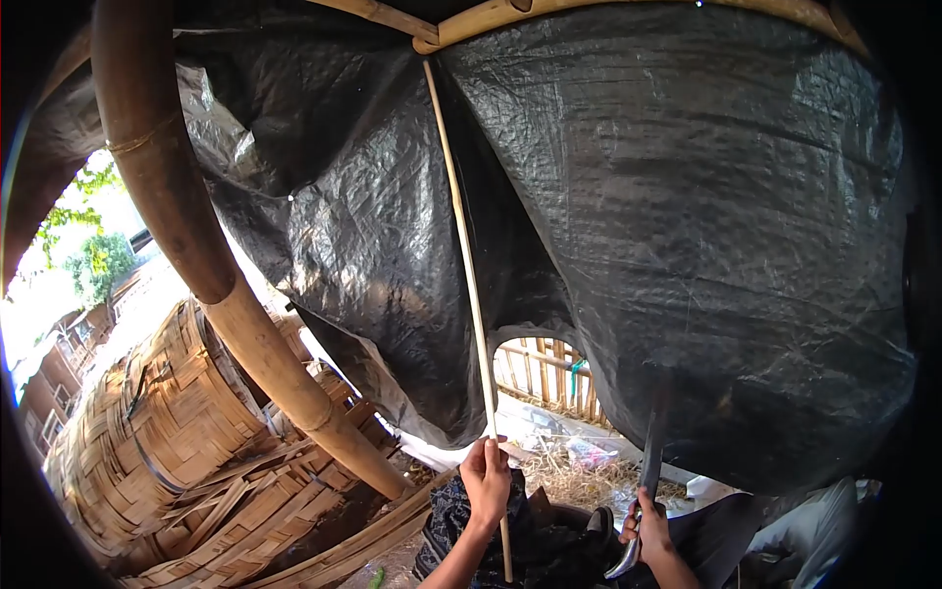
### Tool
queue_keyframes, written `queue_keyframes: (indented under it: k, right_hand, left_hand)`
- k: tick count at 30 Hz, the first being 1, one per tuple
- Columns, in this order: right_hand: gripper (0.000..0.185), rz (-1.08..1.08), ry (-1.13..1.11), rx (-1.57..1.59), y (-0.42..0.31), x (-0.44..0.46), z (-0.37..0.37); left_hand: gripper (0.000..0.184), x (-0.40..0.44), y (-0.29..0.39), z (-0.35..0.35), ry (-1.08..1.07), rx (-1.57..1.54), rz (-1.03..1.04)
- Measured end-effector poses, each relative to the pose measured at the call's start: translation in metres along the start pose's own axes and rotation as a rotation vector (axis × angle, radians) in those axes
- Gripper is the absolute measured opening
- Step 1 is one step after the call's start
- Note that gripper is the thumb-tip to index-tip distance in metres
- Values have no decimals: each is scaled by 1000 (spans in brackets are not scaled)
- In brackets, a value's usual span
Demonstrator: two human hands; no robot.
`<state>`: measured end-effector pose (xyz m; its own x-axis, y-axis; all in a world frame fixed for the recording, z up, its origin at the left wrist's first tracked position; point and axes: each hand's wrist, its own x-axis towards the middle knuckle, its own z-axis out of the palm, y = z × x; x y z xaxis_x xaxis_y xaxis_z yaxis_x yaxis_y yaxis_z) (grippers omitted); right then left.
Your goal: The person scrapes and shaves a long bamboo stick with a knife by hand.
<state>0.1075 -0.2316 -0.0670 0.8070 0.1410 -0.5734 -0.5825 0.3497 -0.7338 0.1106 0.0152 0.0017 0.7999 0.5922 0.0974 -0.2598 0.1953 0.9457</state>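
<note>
My left hand [485, 479] is closed around a long, thin bamboo strip [465, 236]. The strip stands nearly upright, its lower end below the hand and its top reaching up near the bamboo roof poles. In my right hand [648, 530] is a machete [654, 447], gripped by its handle, with the dark blade pointing upward. The blade's tip blends into the black tarp behind, so its exact end is hard to make out. Blade and strip are apart.
Black tarp [706, 216] hangs across the front. A thick bamboo post [265, 344] slants down on the left, beside a rolled woven bamboo mat [157, 422] and split bamboo pieces [285, 520]. Straw [579, 476] and litter lie on the ground ahead. A bamboo fence [540, 371] shows through a gap.
</note>
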Motion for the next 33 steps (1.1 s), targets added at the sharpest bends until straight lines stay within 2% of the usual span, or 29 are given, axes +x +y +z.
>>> queue_keyframes:
  k: [2, 4, 6, 11, 14, 16, 18, 19, 21, 24, 25, 30, 33]
  right_hand:
    - [45, 5, -5, 3, -2, -2, 2]
    - [53, -34, -25, -61, -5, -4, 5]
    - [47, -38, -42, -53, -2, -7, 6]
    - [41, -281, -161, -186, 4, -12, 15]
    - [39, -368, -207, -280, 8, -13, 19]
    - [38, -421, -235, -304, 14, -11, 23]
    - [36, -455, -260, -266, 17, -11, 28]
    - [35, -456, -256, -284, 16, -11, 32]
    - [34, -458, -269, -281, 17, -12, 35]
    - [33, -467, -303, -300, 18, -12, 37]
    - [32, -482, -316, -318, 18, -12, 36]
    - [34, -516, -306, -352, 17, -11, 36]
    - [36, -536, -300, -413, 14, -11, 35]
  left_hand:
    - [25, -9, 3, 4, -28, -55, 17]
    - [27, -20, 5, 6, -95, -88, -20]
    - [31, -29, 3, 5, -160, -131, -108]
    - [43, -40, 9, -7, -385, -145, -287]
    - [34, -34, 24, -2, -302, 33, -187]
    - [27, -26, 32, -3, -236, 24, -186]
    - [31, -22, 30, -6, -202, 243, -1]
    - [31, -22, 30, -10, -202, 247, -2]
    - [34, -23, 33, -21, -254, 24, -113]
    - [38, -27, 38, -28, -278, -29, -200]
    - [34, -25, 42, -33, -314, -63, -259]
    - [21, -17, 48, -36, -214, -233, -255]
    - [19, -11, 38, -43, -111, -144, -241]
